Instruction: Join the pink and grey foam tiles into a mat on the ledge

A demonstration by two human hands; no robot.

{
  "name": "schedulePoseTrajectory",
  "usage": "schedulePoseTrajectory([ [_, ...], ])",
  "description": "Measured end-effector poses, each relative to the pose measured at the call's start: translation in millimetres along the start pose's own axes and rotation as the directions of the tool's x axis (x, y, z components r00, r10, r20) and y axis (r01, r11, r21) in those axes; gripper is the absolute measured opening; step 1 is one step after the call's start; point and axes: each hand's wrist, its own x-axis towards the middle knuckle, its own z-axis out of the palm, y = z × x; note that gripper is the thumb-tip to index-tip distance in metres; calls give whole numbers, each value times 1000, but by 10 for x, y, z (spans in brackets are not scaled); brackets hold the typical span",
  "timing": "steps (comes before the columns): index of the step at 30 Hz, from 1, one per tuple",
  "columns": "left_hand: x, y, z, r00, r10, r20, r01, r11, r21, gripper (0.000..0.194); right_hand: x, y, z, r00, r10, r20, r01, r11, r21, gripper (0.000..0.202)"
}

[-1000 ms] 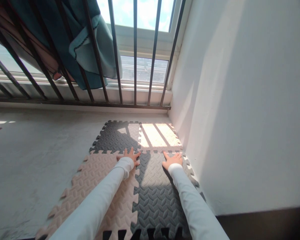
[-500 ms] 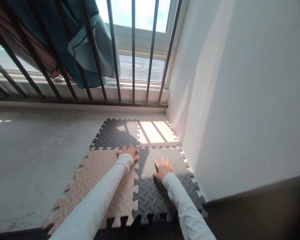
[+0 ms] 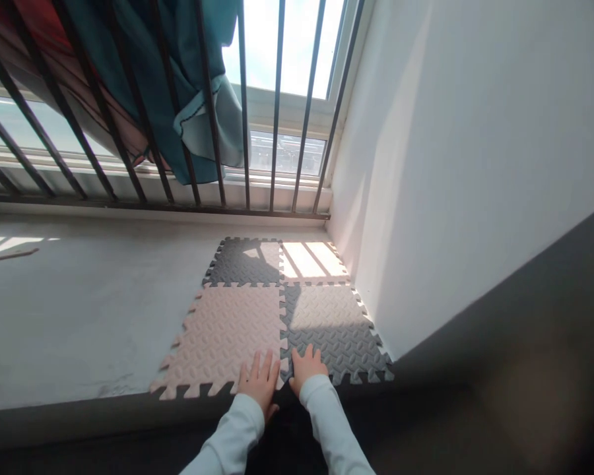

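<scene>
Four-square foam matting with jigsaw edges lies on a pale ledge. My left hand (image 3: 260, 381) rests with fingers stretched out on the near edge of the pink foam mat tile (image 3: 232, 323), close to its seam. Beside it, my right hand (image 3: 307, 366) lies with fingers apart on the near left corner of the grey foam mat tile (image 3: 339, 323). Behind these are a dark grey foam mat tile (image 3: 247, 260) on the left and a sunlit pale foam mat tile (image 3: 313, 260) on the right. Neither hand holds anything.
Dark metal railing bars (image 3: 276, 132) stand behind the tiles, before a window, with a teal and red cloth (image 3: 178, 86) hanging there. A white wall (image 3: 450, 165) borders the right side. The pale ledge (image 3: 89, 316) drops off at its front. A thin brown strip (image 3: 10, 256) lies far left.
Both hands have drawn back toward me, from farther up the tiles to the near edge by the seam. The view has shifted, showing more of the ledge's front.
</scene>
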Motion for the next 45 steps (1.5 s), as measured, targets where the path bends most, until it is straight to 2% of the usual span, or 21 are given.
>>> schedulePoseTrajectory([
  [3,70,49,145,985,-70,-156,64,997,-42,61,-49,-123,125,998,43,-35,-43,999,-7,68],
  [5,137,88,170,972,-109,-208,94,992,-80,52,-77,-177,203,996,61,-65,-61,998,-4,63],
  [9,170,114,125,964,-105,-245,91,994,-67,50,-134,-212,259,992,75,-97,-73,997,26,61],
  [13,118,63,5,975,-46,-216,36,998,-47,48,-190,-182,216,996,56,-64,-54,998,33,71],
  [17,36,20,-163,976,-41,-216,29,998,-60,45,-211,-143,197,999,30,-24,-29,1000,5,81],
  [26,-187,-72,-662,946,-181,-270,129,972,-197,40,-183,-64,203,1000,-5,21,5,1000,14,84],
  [28,-215,-115,-812,925,-222,-309,157,963,-221,39,-174,-61,207,1000,-5,27,4,1000,27,85],
  [33,-274,-280,-1195,834,-325,-447,221,937,-269,38,-152,-63,233,1000,-9,7,8,996,92,84],
  [36,-298,-335,-1323,822,-327,-467,212,936,-282,38,-141,-52,256,1000,-12,-26,16,987,162,83],
  [38,-306,-311,-1321,842,-286,-456,180,948,-263,37,-137,-42,269,998,-5,-60,19,973,231,82],
  [40,-308,-244,-1245,877,-222,-426,135,965,-226,34,-136,-38,279,993,8,-116,30,946,322,75],
  [43,-306,-119,-1043,925,-125,-358,75,986,-149,34,-126,-76,296,979,40,-202,69,860,506,46],
  [45,-297,-63,-897,947,-69,-312,47,996,-77,35,-97,-140,318,974,65,-217,97,747,658,29],
])
